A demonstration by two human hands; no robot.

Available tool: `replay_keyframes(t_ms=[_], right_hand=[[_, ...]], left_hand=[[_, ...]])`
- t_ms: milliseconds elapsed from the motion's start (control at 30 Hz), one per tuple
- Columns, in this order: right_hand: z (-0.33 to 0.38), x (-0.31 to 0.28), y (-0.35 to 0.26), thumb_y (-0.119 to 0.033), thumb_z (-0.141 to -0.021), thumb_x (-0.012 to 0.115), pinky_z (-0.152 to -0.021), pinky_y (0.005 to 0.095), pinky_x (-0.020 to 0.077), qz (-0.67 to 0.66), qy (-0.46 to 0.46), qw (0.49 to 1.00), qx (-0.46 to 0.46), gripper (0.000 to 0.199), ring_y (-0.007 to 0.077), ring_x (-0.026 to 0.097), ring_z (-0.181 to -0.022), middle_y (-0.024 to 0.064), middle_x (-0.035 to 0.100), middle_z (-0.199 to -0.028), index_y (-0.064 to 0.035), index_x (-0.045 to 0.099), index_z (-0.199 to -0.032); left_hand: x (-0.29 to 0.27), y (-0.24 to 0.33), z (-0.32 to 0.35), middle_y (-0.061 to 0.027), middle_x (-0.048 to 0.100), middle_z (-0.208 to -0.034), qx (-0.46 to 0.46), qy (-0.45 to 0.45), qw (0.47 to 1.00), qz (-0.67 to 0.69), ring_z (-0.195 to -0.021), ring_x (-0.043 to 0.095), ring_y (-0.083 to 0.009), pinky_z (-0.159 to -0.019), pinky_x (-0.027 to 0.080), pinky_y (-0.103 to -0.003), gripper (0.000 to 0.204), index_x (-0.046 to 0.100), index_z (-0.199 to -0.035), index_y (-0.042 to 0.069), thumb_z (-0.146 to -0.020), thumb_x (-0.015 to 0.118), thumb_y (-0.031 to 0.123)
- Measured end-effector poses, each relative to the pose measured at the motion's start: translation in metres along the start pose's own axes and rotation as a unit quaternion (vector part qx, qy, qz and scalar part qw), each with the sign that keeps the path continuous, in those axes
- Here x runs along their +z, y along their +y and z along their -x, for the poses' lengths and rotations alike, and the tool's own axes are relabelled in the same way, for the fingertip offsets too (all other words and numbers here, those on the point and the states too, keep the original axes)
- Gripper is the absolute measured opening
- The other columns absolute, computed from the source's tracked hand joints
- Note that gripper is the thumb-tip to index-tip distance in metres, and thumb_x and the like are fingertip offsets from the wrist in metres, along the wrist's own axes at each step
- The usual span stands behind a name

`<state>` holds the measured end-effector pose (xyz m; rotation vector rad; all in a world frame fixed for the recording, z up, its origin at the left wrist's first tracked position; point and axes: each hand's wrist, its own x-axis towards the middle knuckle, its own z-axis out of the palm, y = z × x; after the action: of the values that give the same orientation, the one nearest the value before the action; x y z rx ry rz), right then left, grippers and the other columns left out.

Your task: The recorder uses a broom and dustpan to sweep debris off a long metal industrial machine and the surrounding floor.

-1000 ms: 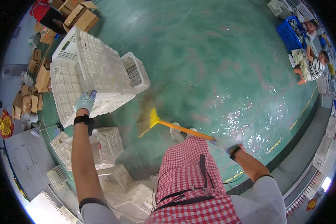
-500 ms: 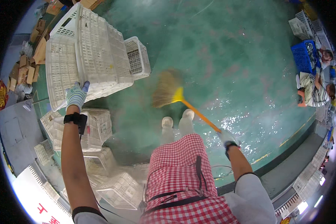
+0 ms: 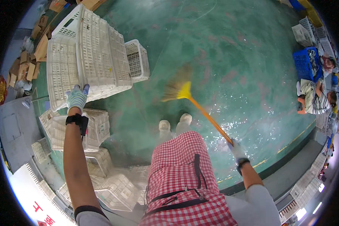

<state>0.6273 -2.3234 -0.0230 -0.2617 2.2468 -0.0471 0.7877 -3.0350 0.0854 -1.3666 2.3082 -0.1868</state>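
Broom (image 3: 199, 109): orange handle clasped at its near end by the gloved right hand (image 3: 235, 148), yellow-necked straw head on the green floor (image 3: 233, 56) well ahead of that grip and to its left. Left hand (image 3: 77, 98), gloved, fingers closed over the near edge of the large white crate (image 3: 86, 56), which extends away from the grip. A smaller white crate (image 3: 136, 60) touches its right side; more crates (image 3: 96, 126) sit just below the left wrist.

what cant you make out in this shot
Head view only:
- Broom bristles: motion-blurred.
- Right hand grip on the handle: small, partly hidden by the checked apron.
- Inside of the white crate stack under the left hand: hidden by its walls.
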Motion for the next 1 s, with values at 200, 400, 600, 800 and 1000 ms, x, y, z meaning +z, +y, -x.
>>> replay_keyframes(t_ms=[200, 400, 600, 800, 1000], right_hand=[[-0.167, 0.017, -0.137, -0.033, -0.088, 0.047, -0.074, 0.0498, 0.0464, 0.139, -0.044, 0.985, -0.088, 0.033, 0.039, 0.061, -0.09, 0.0232, 0.062, -0.095, -0.0143, 0.054, -0.114], [-0.104, -0.01, -0.033, -0.043, -0.086, 0.05, -0.083, 0.0471, 0.0442, -0.052, -0.033, 0.996, 0.071, 0.043, 0.0407, 0.057, -0.099, 0.0226, 0.061, -0.104, -0.0076, 0.059, -0.109], [-0.009, -0.053, 0.093, -0.046, -0.081, 0.052, -0.073, 0.0488, 0.0488, 0.056, 0.061, 0.968, 0.237, 0.045, 0.0412, 0.06, -0.088, 0.0223, 0.064, -0.094, -0.0056, 0.064, -0.097], [0.034, -0.105, 0.089, -0.047, -0.082, 0.055, -0.072, 0.0454, 0.0487, 0.022, 0.039, 0.957, 0.288, 0.045, 0.0372, 0.062, -0.081, 0.0212, 0.064, -0.086, -0.0046, 0.064, -0.093], [-0.038, -0.162, -0.051, -0.04, -0.086, 0.052, -0.059, 0.04, 0.0468, -0.147, 0.068, 0.963, 0.217, 0.04, 0.0282, 0.063, -0.067, 0.0144, 0.061, -0.069, -0.0017, 0.061, -0.094]], left_hand=[[-0.01, 0.022, -0.015, -0.022, 0.06, -0.111, 0.014, -0.019, 1.0, 0.013, -0.108, 0.05, -0.044, -0.1, 0.034, -0.045, 0.064, 0.053, -0.115, 0.001, -0.086, 0.041, 0.057], [0.0, -0.007, -0.008, -0.0212, 0.062, -0.105, 0.001, -0.005, 1.0, -0.026, -0.105, 0.051, -0.0428, -0.089, 0.042, -0.047, 0.06, 0.057, -0.108, 0.003, -0.086, 0.044, 0.056], [-0.018, -0.002, 0.01, -0.0184, 0.062, -0.102, 0.01, 0.033, 0.998, 0.049, -0.099, 0.053, -0.04, -0.085, 0.044, -0.047, 0.049, 0.059, -0.102, 0.003, -0.083, 0.054, 0.048], [-0.03, 0.003, 0.009, -0.017, 0.061, -0.101, 0.025, 0.063, 0.989, 0.133, -0.094, 0.053, -0.0366, -0.083, 0.043, -0.046, 0.048, 0.058, -0.107, 0.003, -0.077, 0.063, 0.04], [-0.055, 0.011, -0.025, -0.0207, 0.053, -0.117, 0.016, 0.023, 0.974, 0.223, -0.104, 0.05, -0.0378, -0.09, 0.041, -0.046, 0.066, 0.047, -0.123, 0.0, -0.072, 0.067, 0.038]])
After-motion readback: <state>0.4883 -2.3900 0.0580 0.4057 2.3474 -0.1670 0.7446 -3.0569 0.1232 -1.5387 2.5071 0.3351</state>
